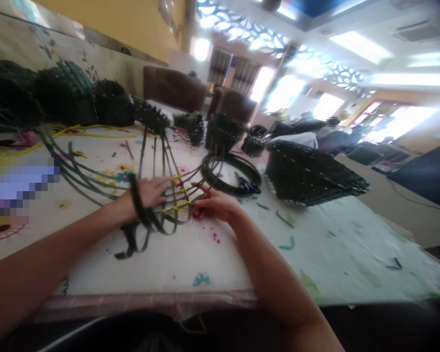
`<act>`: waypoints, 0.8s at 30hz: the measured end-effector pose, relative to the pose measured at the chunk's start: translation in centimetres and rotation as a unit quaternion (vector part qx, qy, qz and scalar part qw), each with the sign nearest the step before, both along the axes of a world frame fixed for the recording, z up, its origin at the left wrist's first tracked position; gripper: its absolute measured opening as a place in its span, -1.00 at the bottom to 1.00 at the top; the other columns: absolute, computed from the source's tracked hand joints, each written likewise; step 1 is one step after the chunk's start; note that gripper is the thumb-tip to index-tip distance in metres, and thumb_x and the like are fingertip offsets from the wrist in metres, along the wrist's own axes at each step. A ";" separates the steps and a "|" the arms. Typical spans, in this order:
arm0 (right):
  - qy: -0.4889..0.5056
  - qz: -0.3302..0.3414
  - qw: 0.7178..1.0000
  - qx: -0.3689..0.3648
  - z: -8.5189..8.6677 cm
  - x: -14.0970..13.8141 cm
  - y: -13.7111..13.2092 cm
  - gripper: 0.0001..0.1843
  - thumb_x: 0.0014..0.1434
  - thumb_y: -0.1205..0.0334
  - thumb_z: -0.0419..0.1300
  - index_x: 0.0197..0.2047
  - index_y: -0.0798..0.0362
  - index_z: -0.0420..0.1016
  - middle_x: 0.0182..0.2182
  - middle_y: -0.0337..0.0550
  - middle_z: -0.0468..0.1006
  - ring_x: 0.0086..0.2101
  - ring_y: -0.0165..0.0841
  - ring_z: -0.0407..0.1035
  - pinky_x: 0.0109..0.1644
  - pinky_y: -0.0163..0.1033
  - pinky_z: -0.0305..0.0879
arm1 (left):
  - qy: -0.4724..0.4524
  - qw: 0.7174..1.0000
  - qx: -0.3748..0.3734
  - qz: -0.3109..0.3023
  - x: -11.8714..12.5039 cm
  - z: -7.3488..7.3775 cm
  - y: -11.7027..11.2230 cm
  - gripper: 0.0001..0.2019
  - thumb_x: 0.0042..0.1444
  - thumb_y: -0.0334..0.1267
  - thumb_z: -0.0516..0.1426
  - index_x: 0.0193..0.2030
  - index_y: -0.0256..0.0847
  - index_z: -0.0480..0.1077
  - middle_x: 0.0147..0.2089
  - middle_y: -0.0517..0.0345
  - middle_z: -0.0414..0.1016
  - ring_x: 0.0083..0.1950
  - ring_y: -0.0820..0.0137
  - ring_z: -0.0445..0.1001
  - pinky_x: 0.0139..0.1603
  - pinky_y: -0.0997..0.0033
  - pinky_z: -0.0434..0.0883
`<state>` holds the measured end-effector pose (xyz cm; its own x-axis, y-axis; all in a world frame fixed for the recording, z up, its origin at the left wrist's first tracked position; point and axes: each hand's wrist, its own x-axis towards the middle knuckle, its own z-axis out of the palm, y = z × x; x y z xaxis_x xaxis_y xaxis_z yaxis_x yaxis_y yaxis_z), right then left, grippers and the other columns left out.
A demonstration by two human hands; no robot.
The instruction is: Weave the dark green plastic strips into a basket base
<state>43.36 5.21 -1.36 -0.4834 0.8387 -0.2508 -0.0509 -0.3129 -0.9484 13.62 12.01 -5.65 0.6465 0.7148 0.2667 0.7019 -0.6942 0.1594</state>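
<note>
A flat weave of dark green strips (pixel 174 203) with yellow strips crossing them lies on the table in front of me. My left hand (pixel 152 191) rests on its left side with fingers stretched flat over the strips, and several green strips pass over my wrist. My right hand (pixel 212 203) is at the weave's right edge, fingers curled and pinching the strip ends there. Long loose green strips (pixel 77 168) fan out from the weave toward the far left.
A patterned cloth covers the table (pixel 242 264). A dark coil of strip (pixel 231 173) lies just beyond my right hand. A finished dark woven basket (pixel 308 173) lies on its side at right. Several more baskets (pixel 110 102) line the far edge. Strip offcuts (pixel 288 243) dot the cloth.
</note>
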 end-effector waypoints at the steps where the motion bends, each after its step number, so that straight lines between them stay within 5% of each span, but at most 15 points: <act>1: 0.002 0.006 1.000 0.004 0.1 0.0 -0.1 0.00 0.21 0.42 0.41 0.56 -0.06 0.00 -0.41 -0.30 0.67 -0.48 -0.35 0.58 -0.41 -0.34 0.57 | 0.026 1.000 -0.012 0.000 0.7 0.2 0.0 -0.45 0.46 -0.04 0.06 0.47 -0.24 0.39 0.57 -0.21 0.33 0.53 0.00 0.37 0.55 -0.09 0.28; 3: 0.005 0.002 1.000 0.006 0.2 0.1 -0.1 -0.03 0.26 0.34 0.41 0.55 -0.11 -0.02 -0.42 -0.33 0.65 -0.47 -0.34 0.59 -0.40 -0.32 0.58 | 0.063 0.997 -0.036 0.013 1.7 0.1 0.1 -0.38 0.45 -0.02 0.04 0.53 -0.28 0.31 0.62 -0.24 0.21 0.58 -0.04 0.29 0.57 -0.10 0.24; 6: -0.005 -0.027 1.000 -0.003 0.0 -0.2 0.0 -0.37 0.39 0.24 0.31 0.40 -0.08 0.14 -0.44 -0.30 0.63 -0.48 -0.34 0.59 -0.43 -0.33 0.57 | 0.079 0.995 -0.050 0.040 2.1 -0.4 0.2 -0.33 0.44 0.03 0.02 0.57 -0.25 0.26 0.66 -0.20 0.13 0.62 -0.03 0.23 0.60 -0.08 0.20; 10: -0.024 -0.061 0.998 -0.012 -0.4 -0.8 0.0 -0.67 0.43 0.35 0.16 0.20 -0.04 0.22 -0.46 -0.27 0.62 -0.50 -0.34 0.59 -0.44 -0.32 0.58 | 0.099 0.993 -0.044 0.035 1.9 -0.5 -0.2 -0.32 0.47 0.04 -0.01 0.56 -0.36 0.27 0.66 -0.29 0.09 0.66 -0.02 0.13 0.64 -0.03 0.12; 15: -0.024 -0.086 0.996 -0.018 -0.2 -1.3 -0.3 -0.63 0.36 0.42 0.21 0.15 -0.02 0.23 -0.45 -0.26 0.61 -0.52 -0.33 0.59 -0.47 -0.34 0.56 | 0.089 0.995 -0.025 0.026 1.9 0.1 -0.8 -0.38 0.50 -0.05 0.01 0.49 -0.50 0.29 0.61 -0.46 0.16 0.64 -0.09 0.17 0.59 -0.09 0.16; 24: -0.025 -0.107 0.994 -0.028 0.0 -1.7 -0.4 -0.56 0.29 0.50 0.21 0.16 0.02 0.24 -0.48 -0.26 0.61 -0.54 -0.32 0.58 -0.51 -0.34 0.56 | 0.056 0.998 -0.017 0.037 1.8 -0.5 -0.6 -0.48 0.50 -0.03 0.06 0.40 -0.36 0.39 0.57 -0.33 0.28 0.55 -0.05 0.31 0.49 0.04 0.28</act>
